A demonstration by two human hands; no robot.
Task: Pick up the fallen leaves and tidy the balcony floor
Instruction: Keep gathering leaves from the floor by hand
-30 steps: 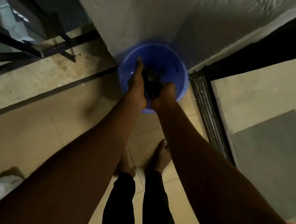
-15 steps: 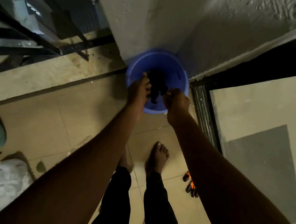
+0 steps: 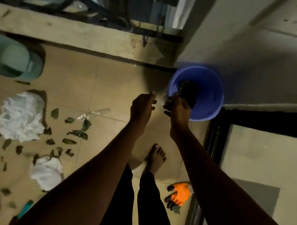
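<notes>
Hovering just by the blue bucket's (image 3: 212, 103) near rim, the person's left hand (image 3: 141, 107) and right hand (image 3: 179, 109) both hung loose, fingers half-curled, nothing in them far as the blur showed. A pile of dark leaves (image 3: 188, 91) sat inside it; more scattered leaves (image 3: 77, 133) lay on the floor (image 3: 110, 81) near some white rags (image 3: 21, 116).

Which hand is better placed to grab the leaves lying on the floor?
Probably the left hand: the scattered leaves lie on its side, while the right hand is at the blue bucket, farther from them.
</notes>
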